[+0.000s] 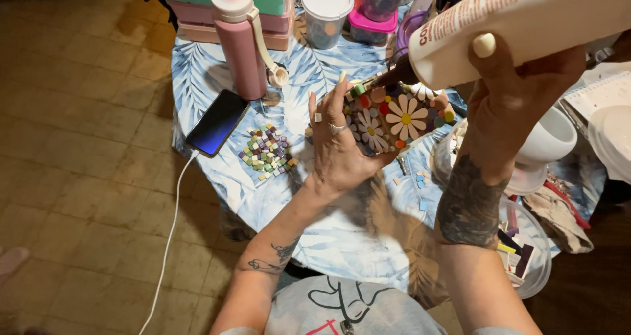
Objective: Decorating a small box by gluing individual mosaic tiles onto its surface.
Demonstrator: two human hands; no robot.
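My left hand [336,144] grips a mosaic piece [397,115] covered in white daisy shapes and coloured tiles, holding it tilted above the table. My right hand [519,98] is wrapped around a large white glue bottle [526,19], tipped so its dark nozzle points down at the top edge of the mosaic piece. A ring sits on one finger of my left hand. Below and left of that hand, a pile of small loose mosaic tiles [267,152] lies on the cloth.
A blue leaf-print cloth [210,72] covers the table. On it stand a pink bottle [238,42], a phone [217,122] on a white cable, stacked pastel boxes [197,9], lidded tubs [327,9], a white cup [549,141] and a clear tub of tile strips [526,253].
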